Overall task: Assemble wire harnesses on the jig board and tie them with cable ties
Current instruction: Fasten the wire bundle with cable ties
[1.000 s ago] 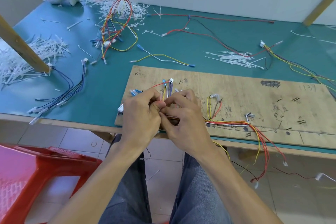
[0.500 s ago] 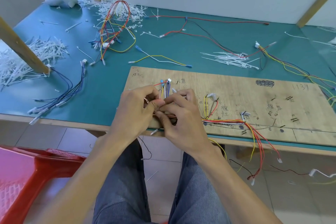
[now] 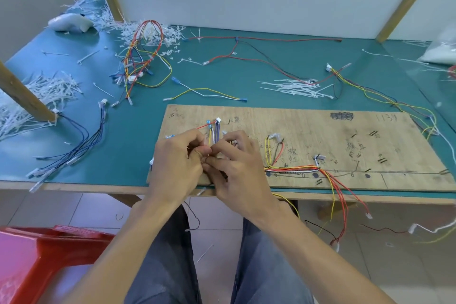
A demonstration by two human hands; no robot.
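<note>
Here the left hand [image 3: 177, 163] and right hand [image 3: 237, 170] meet thumb to thumb over the near left part of the board [image 3: 320, 131]. Their fingers are curled in, and both pinch the harness [image 3: 291, 169] at its left end. What sits between the fingertips is hidden. A short pale tail [image 3: 201, 190] pokes out below them at the board's near edge; it may be a tie, but I cannot tell.

From the hands the harness runs right along the near side of the board as a flat bundle of red, yellow, white and dark wires. Branches rise to small white plugs [image 3: 274, 136], and loose red and yellow ends hang over the table edge toward the floor.

The wires look light, thin and limp, so the bundle will likely splay wherever it is not pinched. The best hold is probably on the bundle itself, just beside the spot to be tied. Pulling on the plugs or the hanging ends could drag the run off its marks. The insulation looks smooth, so a tie may slide until it is cinched.

Beyond the board, spare ties [image 3: 291, 86] lie heaped on the table [image 3: 138, 126]. Far left sits a second harness [image 3: 134, 69], with blue wires [image 3: 95, 136] and white offcuts [image 3: 49, 86] further left. A red stool [image 3: 37, 259] stands at near left.
</note>
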